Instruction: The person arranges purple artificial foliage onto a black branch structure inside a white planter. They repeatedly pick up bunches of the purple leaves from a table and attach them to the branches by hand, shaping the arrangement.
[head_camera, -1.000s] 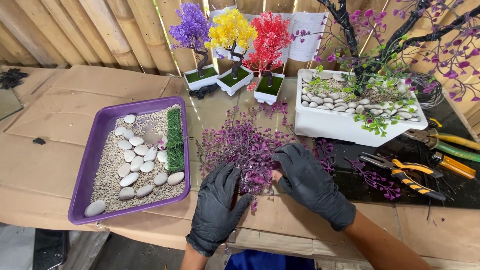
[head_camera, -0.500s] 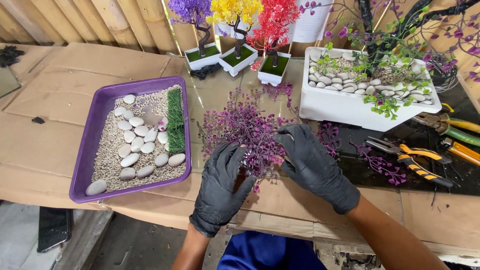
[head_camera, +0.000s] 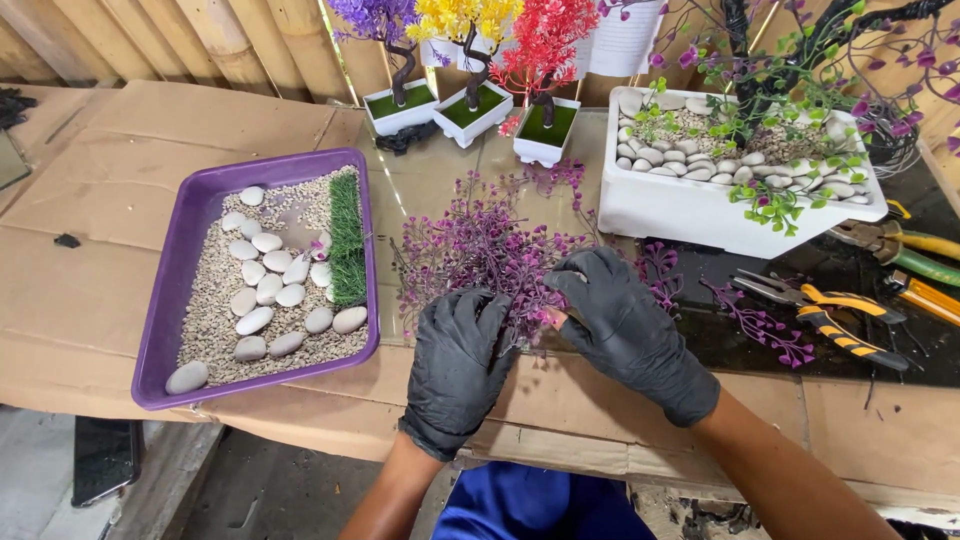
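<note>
Your fingers (head_camera: 500, 305) on both black-gloved hands are pinched narrow around the stem end of the purple artificial foliage bunch (head_camera: 480, 250), left hand (head_camera: 460, 355) cupping from below, right hand (head_camera: 625, 325) gripping from the side. The bunch sits on the glass-topped counter (head_camera: 420, 180) between the purple tray (head_camera: 160, 300) of gravel and white stones and the white planter (head_camera: 700, 210). Since a second ago the hands have closed in tighter on the stems; the bunch has barely shifted. Loose purple sprigs (head_camera: 760, 325) and pliers (head_camera: 830, 310) lie to the right.
</note>
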